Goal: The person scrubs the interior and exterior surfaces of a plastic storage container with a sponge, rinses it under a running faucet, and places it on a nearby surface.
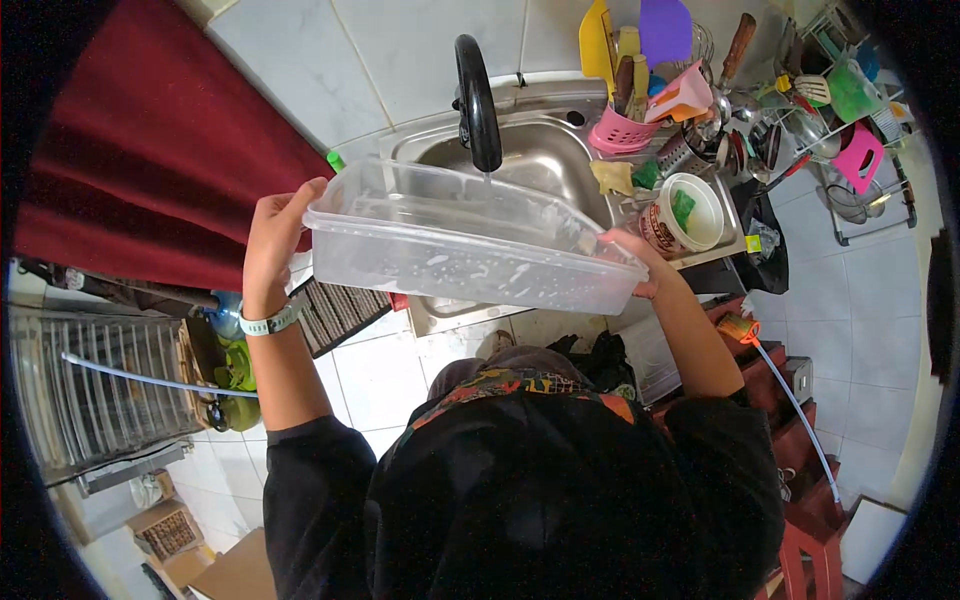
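Note:
A long clear plastic container point(450, 262), with water drops and foam streaks on its side, is held between my two hands over the sink point(560, 150). My left hand point(275, 240) grips its left end, thumb on the rim. At the right end my right hand point(640, 262) is closed round the corner, its fingers partly hidden behind the plastic. Above the container stands a black faucet point(482, 120), and a thin stream of water runs from its spout. The container is tilted, its open top facing the faucet.
Right of the sink stand a white tub point(700, 215) with a green sponge, a yellow cloth point(612, 178) and a pink utensil holder point(622, 130). Crowded utensils and racks fill the far right. A dark red curtain point(150, 150) hangs at the left, near a wire rack point(110, 390).

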`<state>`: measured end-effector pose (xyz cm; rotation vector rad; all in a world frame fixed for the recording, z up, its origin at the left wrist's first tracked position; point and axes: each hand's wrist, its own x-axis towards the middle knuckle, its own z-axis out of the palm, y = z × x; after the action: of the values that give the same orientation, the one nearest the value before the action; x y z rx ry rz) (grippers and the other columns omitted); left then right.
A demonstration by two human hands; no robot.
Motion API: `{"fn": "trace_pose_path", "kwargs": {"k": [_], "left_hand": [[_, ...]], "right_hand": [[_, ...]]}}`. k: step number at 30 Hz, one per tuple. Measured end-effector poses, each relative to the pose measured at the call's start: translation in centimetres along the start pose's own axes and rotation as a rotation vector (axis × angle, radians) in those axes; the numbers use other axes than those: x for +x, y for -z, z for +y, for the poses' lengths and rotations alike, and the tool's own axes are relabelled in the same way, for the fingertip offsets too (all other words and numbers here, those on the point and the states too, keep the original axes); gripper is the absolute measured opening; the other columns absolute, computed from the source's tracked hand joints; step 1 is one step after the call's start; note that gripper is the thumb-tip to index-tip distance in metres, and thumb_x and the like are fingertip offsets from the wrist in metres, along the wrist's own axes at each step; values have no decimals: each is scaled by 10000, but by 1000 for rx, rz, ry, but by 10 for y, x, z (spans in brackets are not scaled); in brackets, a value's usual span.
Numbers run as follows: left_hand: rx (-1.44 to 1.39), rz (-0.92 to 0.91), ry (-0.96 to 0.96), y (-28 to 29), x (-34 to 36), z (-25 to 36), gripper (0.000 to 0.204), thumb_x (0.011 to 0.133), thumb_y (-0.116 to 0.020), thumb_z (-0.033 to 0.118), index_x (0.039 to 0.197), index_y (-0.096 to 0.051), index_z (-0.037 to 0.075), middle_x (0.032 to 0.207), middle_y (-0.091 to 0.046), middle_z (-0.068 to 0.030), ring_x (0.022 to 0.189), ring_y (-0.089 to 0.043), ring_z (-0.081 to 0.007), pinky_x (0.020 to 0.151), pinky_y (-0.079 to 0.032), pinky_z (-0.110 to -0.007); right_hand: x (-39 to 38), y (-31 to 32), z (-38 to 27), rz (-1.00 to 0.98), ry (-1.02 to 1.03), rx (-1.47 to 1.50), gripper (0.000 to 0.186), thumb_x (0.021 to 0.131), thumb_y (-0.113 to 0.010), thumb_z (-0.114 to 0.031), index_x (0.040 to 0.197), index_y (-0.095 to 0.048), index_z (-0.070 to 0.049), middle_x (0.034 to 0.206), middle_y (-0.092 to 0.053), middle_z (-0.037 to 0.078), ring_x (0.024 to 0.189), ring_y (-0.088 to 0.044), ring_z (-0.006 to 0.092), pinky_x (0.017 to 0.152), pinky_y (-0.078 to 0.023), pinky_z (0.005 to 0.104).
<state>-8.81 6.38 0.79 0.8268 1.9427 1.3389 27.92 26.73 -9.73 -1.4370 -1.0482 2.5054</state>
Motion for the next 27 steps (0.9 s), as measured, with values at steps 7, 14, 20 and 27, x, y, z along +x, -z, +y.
{"fn": "trace_pose_path", "kwargs": {"k": [7, 14, 20, 27], "left_hand": [[-40, -58, -72, -4, -7, 17, 327, 837, -585, 180, 955, -611, -124, 850, -646, -96, 748, -566, -91, 684, -440, -219], [-138, -60, -180, -22, -7, 5, 370, 805, -566, 33, 1142, -512, -112, 1006, -607, -99, 855, -562, -102, 778, -436, -213], [-190, -139, -85, -20, 10, -63, 423, 798, -522, -44, 1210, -447, -99, 1139, -562, -130, 1012, -550, -155, 890, -414, -263], [-296, -123, -17, -32, 17, -97, 555, 691, -450, -158, 1241, -404, -98, 1312, -416, -159, 1228, -392, -210, 1016, -297, -314]], "right_hand": [[89, 14, 16, 1, -44, -175, 319, 805, -533, -215, 1049, -525, -11, 970, -581, 170, 871, -612, 262, 643, -535, 389], [131, 2, 15, -54, 107, -51, 367, 800, -481, -22, 1150, -380, 13, 1060, -499, 154, 894, -592, 315, 607, -545, 377], [135, 3, 0, 186, 286, -142, 362, 791, -472, 1, 1135, -374, -55, 1048, -492, 134, 836, -595, 279, 600, -527, 366], [172, 20, 4, 268, 369, -305, 487, 771, -516, -21, 1211, -327, -110, 975, -523, 98, 757, -571, 196, 601, -482, 339]]}}
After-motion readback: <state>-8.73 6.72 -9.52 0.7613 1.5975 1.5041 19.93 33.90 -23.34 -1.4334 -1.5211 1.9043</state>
